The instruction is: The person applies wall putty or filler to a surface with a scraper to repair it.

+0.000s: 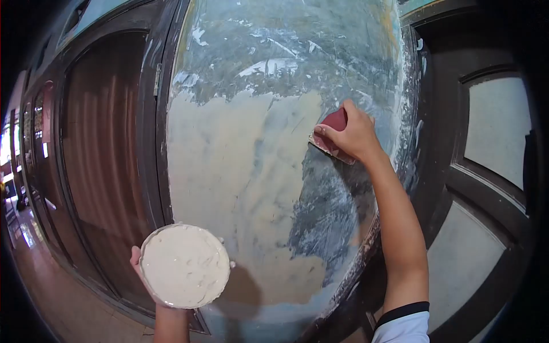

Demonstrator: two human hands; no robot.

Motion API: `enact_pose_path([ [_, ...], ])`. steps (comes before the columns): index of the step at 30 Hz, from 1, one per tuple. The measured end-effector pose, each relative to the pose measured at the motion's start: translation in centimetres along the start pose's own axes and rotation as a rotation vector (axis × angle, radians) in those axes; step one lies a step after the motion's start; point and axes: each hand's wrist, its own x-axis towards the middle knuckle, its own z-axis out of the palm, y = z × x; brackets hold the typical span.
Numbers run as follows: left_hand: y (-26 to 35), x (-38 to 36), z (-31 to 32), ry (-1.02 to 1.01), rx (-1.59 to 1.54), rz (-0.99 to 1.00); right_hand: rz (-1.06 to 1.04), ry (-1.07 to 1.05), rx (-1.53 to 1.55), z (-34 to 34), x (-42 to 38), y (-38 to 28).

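My right hand [357,134] grips a dark red putty knife [335,121], its edge smeared with filler and held against the wall [331,200]. Cream-coloured putty [229,154] covers much of the wall to the left of the blade. Bare grey-blue patches show below it and above. In front of the lower wall, my left hand [144,274] supports a round tub of putty [184,266] from beneath and the side. The putty's surface in the tub is lumpy, with some stuck along the rim. Most of my left fingers are hidden by the tub.
A dark wooden door with a curtained glass panel [103,126] stands at left. On the right is a dark frame with pale panels [496,128]. Rough, paint-flecked trim [407,114] borders the wall. A tiled floor [68,286] shows at lower left.
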Motion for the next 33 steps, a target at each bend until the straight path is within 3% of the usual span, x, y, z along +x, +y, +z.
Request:
enact_pose_path([
  [4, -0.2, 0.2, -1.0, -0.025, 0.131, 0.077, -0.049, 0.048, -0.038, -0.1, 0.2, -0.2],
  [8, -1.8, 0.3, -1.3, 0.046, 0.072, 0.113, 0.053, 0.018, 0.083, 0.3, -0.2, 0.0],
  [10, -2.5, 0.6, -1.2, 0.088, 0.023, 0.118, -0.164, 0.178, -0.029, 1.5, -0.5, 0.2],
  [12, -2.8, 1.2, -1.3, 0.024, 0.050, 0.098, -0.127, 0.173, -0.004, 0.5, 0.4, 0.3],
  [14, -3.3, 1.4, -1.2, -0.008, 0.120, 0.101, 0.076, 0.076, 0.169, -0.6, 1.1, 0.2],
  [16, -3.8, 1.4, -0.9, -0.001, 0.128, 0.124, 0.054, 0.086, 0.157, -0.2, 0.2, -0.1],
  [18, -3.7, 1.4, -1.1, -0.063, 0.128, 0.103, -0.209, 0.153, -0.065, 1.6, -0.9, 0.1],
  [20, -3.9, 1.3, -1.3, -0.117, 0.138, 0.081, -0.271, 0.194, -0.072, 1.8, 0.0, 1.1],
  [23, -4.6, 0.7, -1.0, -0.006, 0.131, 0.112, 0.035, 0.234, 0.223, 0.4, 1.4, 1.3],
  [28, -5.0, -0.2, -0.4, 0.060, 0.019, 0.155, -0.256, 0.233, -0.042, 2.2, -0.1, 0.5],
  [31, -4.8, -0.5, -0.4, 0.101, 0.068, 0.171, 0.059, 0.307, 0.108, 0.5, 2.1, 1.8],
  [33, -4.6, -0.8, -0.6, 0.171, 0.069, 0.194, 0.044, 0.278, 0.130, 0.5, 1.6, 1.2],
])
